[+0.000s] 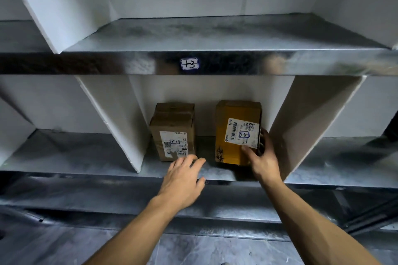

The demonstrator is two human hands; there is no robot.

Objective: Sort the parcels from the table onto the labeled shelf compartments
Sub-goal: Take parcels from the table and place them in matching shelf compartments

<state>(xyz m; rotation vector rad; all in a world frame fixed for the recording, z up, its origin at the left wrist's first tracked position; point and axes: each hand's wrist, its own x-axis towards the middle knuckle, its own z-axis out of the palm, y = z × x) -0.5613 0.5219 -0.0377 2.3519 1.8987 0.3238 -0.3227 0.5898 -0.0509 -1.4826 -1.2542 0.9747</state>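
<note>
The right hand (261,157) grips the yellow parcel (234,135) by its side, seemingly squaring it label-out beside the brown parcel (173,133), where the open left hand (183,176) hovers ready.

**What I cannot make out from here**

My right hand (261,157) covers the lower right corner of the yellow parcel (224,114), and its fingers (265,135) disappear behind the parcel's right side. My left hand (183,176) reaches the bottom front corner of the brown parcel (172,122); I cannot tell whether the fingertips touch it. The fine print on the brown label (173,143) and the yellow label (242,133) is too small to read. Both forearms are cut off by the lower edge. The shelf lip (107,63) shows only smeared reflections.
</note>
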